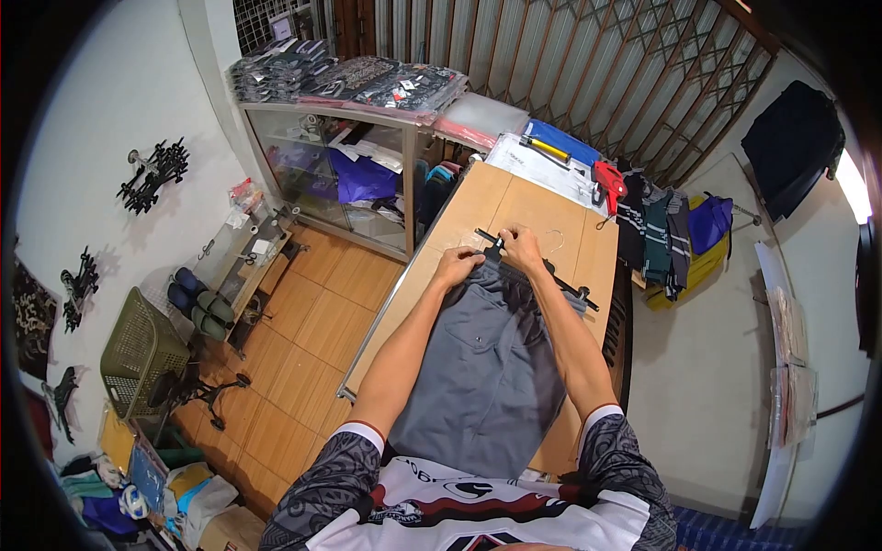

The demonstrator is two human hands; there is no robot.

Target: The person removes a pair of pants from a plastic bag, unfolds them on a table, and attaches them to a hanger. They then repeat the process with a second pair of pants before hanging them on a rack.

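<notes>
Grey shorts (478, 367) lie on the wooden table (478, 197), waistband toward the far end. At the left end of the waistband, my left hand (459, 265) has its fingers closed on the fabric edge. My right hand (521, 248) is closed around the black clip of a hanger (487, 236) just above the waistband. Another black hanger bar (571, 286) lies to the right, partly behind my right forearm. A thin metal hook (554, 241) shows on the table right of my right hand.
A red tag gun (608, 186), papers (542, 167) and a yellow-black tool (549, 150) lie at the table's far end. Packed garments (386, 83) top a glass cabinet (322, 170) at the back left. Folded clothes (657, 230) hang to the right.
</notes>
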